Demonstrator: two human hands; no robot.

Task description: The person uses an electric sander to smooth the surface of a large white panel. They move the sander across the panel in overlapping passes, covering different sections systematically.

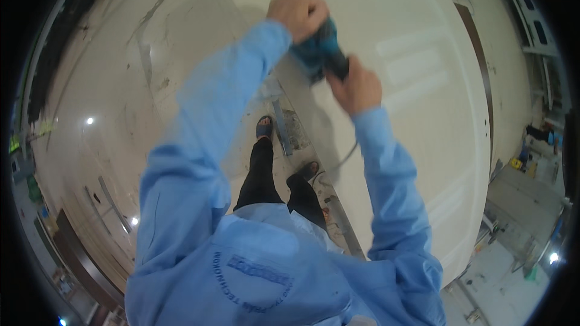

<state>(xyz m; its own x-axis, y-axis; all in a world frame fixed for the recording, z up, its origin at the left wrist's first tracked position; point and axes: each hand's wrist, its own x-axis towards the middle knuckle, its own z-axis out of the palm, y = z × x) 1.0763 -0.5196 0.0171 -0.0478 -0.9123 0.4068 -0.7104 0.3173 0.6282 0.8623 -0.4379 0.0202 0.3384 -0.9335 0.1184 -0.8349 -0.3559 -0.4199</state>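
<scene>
A teal and black corded power tool (320,51) sits at the near left edge of a large, pale, smooth panel (417,127). My left hand (299,15) is closed over the tool's far end. Around the dark rear handle, my right hand (357,87) is wrapped. A thin cable (349,156) hangs below my right forearm and curves toward the floor. The tool's underside and its contact with the panel are hidden, so its exact kind is unclear.
My sandalled feet (264,127) stand on a scuffed pale floor (115,96) beside the panel. A metal strip (281,127) lies near them. Long brown boards (87,259) lie at lower left. Tools and scraps clutter a grey surface (519,196) at far right.
</scene>
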